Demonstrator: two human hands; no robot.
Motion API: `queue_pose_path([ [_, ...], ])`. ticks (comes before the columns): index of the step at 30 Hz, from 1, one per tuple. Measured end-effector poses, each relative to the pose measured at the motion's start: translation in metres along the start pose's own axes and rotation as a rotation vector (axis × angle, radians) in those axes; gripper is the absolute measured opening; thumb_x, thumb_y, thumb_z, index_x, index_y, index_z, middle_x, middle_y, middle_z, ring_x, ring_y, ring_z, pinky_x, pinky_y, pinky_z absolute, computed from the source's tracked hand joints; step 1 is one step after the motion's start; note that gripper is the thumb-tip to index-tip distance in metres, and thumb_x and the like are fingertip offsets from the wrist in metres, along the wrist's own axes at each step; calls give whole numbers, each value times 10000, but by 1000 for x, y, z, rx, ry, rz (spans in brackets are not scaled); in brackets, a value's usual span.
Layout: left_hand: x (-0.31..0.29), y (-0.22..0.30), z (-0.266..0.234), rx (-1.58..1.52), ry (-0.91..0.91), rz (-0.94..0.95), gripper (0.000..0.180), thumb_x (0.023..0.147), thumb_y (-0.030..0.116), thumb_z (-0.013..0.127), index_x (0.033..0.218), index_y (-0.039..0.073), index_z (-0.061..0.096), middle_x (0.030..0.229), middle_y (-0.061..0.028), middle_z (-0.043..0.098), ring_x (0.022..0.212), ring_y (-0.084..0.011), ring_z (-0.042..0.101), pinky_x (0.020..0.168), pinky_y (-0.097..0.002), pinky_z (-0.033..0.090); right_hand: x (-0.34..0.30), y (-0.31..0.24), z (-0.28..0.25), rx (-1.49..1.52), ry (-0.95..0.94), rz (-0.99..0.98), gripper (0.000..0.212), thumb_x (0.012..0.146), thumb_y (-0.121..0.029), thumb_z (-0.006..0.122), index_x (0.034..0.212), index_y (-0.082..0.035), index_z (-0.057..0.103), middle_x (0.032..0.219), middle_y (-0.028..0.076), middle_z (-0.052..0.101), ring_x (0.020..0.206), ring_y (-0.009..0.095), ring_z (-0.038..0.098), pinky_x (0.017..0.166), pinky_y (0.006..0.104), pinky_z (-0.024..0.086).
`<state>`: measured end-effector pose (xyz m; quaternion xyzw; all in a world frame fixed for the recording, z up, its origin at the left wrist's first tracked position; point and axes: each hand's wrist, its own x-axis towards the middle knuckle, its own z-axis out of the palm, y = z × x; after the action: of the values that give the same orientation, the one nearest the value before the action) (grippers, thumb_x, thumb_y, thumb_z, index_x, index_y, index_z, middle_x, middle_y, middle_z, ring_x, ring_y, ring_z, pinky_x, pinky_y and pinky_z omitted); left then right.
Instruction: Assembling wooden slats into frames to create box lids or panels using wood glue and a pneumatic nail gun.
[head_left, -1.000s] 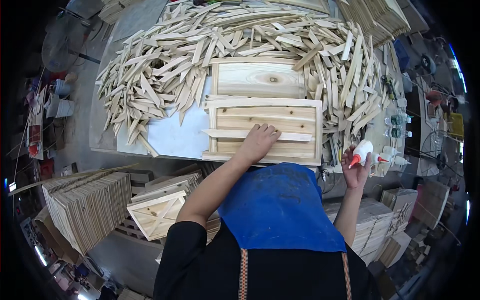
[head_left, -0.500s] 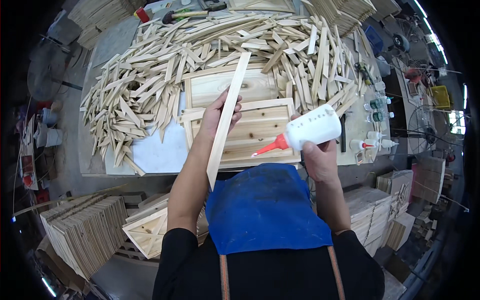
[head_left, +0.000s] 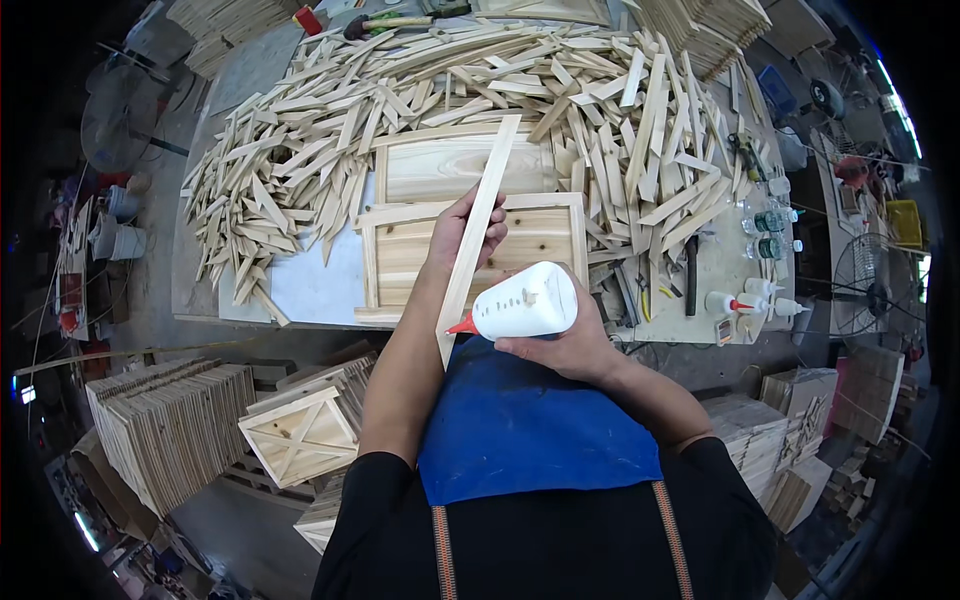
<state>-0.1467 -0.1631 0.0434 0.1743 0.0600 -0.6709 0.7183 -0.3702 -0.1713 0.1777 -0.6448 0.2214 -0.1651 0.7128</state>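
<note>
My left hand (head_left: 462,232) is closed round a long, pale wood strip (head_left: 484,203) that slants from the upper right down toward my apron. In my right hand (head_left: 575,345) is a white glue bottle (head_left: 527,300), tilted with its red nozzle pointing left. The nozzle tip is at the lower end of the strip; whether it touches cannot be made out. Beyond my hands a framed wooden panel (head_left: 415,262) lies on the table, with a second framed panel (head_left: 425,165) behind it.
Heaps of loose wood strips (head_left: 290,150) cover the table's far and left parts. On the right are several glue bottles (head_left: 735,303), plastic bottles (head_left: 768,222) and a hammer (head_left: 691,275). Stacked panels (head_left: 175,425) stand at the lower left, with more stacks (head_left: 745,430) at the lower right.
My right hand has brought the glue bottle leftward and nearer me, so its nozzle is now at the strip's lower end. The strip has shifted slightly right in the view.
</note>
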Motion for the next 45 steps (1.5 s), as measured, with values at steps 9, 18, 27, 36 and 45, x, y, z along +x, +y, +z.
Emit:
queue_pose_path([
  [9, -3, -7, 5, -3, 22, -6, 317, 1091, 247, 526, 1153, -56, 597, 988, -133, 630, 760, -192, 550, 585, -280, 479, -8, 14, 0, -53, 37, -59, 738, 766, -174, 944, 1322, -31, 479, 1164, 96, 693, 1104, 180, 692, 956, 335, 554],
  [18, -1, -9, 9, 14, 9, -30, 311, 1086, 262, 536, 1157, -31, 609, 977, -127, 651, 753, -197, 584, 574, -289, 498, -3, 10, -2, 61, -18, -127, 769, 774, -124, 919, 1369, -36, 439, 1263, 108, 650, 1199, 187, 644, 1029, 348, 515],
  [27, 4, -10, 4, -20, -32, -44, 304, 1082, 260, 541, 1152, -28, 611, 958, -114, 646, 744, -196, 596, 573, -289, 507, -7, -12, 0, 141, -15, 26, 714, 775, -126, 915, 1338, -35, 485, 1272, 121, 642, 1210, 190, 635, 1042, 349, 507],
  [36, 3, -10, 8, -37, -7, -34, 328, 1085, 248, 528, 1129, -66, 609, 969, -124, 626, 753, -193, 550, 571, -280, 474, -11, 7, -1, -30, 18, -35, 693, 737, -75, 928, 1280, -32, 500, 1311, 153, 657, 1213, 216, 643, 1048, 385, 518],
  [45, 1, -10, 8, -45, 4, -37, 331, 1081, 241, 526, 1120, -74, 620, 973, -124, 631, 745, -192, 542, 570, -279, 461, -12, 4, 0, 59, 45, -23, 658, 757, -79, 921, 1263, -29, 504, 1284, 156, 670, 1189, 222, 655, 1031, 389, 527],
])
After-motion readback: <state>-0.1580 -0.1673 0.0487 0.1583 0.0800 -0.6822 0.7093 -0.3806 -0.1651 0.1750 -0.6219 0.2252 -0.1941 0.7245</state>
